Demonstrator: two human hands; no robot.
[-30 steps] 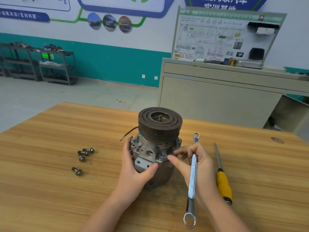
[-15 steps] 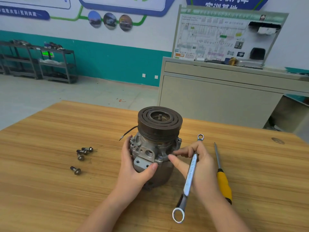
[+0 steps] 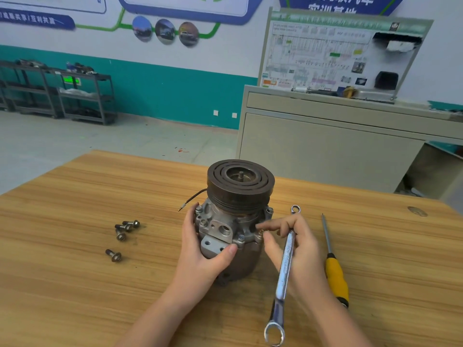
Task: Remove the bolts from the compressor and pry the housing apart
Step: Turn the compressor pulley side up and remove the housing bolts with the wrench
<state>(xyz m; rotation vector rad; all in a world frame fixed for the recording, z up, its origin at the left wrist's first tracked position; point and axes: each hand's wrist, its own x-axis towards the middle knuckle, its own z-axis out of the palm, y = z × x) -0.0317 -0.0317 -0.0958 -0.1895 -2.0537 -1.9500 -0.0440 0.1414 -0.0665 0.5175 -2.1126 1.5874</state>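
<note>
The wrench (image 3: 284, 271) lies nearest, held in the right hand (image 3: 298, 249), whose thumb and first finger pinch a bolt (image 3: 260, 233) at the rim of the compressor (image 3: 235, 221). The left hand (image 3: 200, 249) grips the compressor body from the left side, thumb on the front block. The compressor stands upright in the middle of the wooden counter (image 3: 62, 284). A yellow-handled screwdriver (image 3: 334, 269) lies to the right. Four loose bolts (image 3: 122, 234) lie to the left, well apart from it.
</note>
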